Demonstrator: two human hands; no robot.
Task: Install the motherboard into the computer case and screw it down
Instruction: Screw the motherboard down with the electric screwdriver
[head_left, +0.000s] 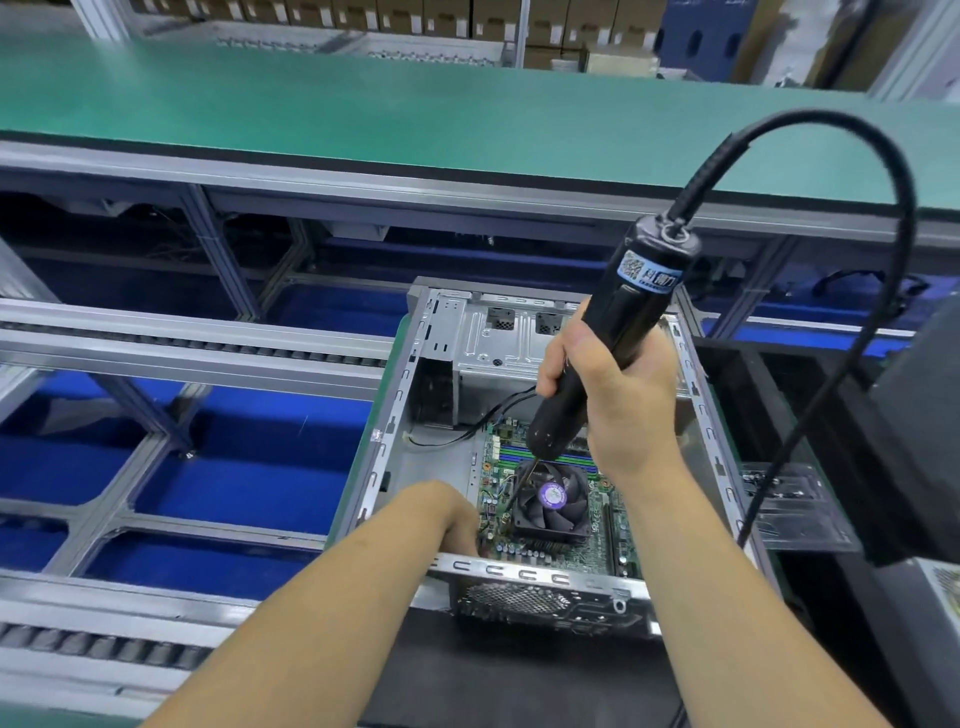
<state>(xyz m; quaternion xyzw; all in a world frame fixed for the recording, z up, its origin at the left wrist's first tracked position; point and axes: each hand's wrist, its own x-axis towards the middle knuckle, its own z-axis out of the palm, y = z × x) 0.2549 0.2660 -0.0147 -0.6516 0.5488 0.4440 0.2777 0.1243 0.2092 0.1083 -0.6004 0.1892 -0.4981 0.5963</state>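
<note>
Inside the open computer case (524, 332), motherboard (550, 551) lies flat, right hand (608, 395) wrapped around electric screwdriver (597, 353) tilted with bit down-left beside CPU fan (551, 496), toward nearer left hand (457, 519), fingers hidden, grip unclear.

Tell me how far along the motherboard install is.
Done: the motherboard already lies inside the open computer case, its fan up.

In hand: the right hand grips the electric screwdriver, its bit angled down at the board just left of the fan. The left hand reaches in by the board's left edge; its fingers are hidden.

Left: how many screws are already in is too small to tell.
</note>
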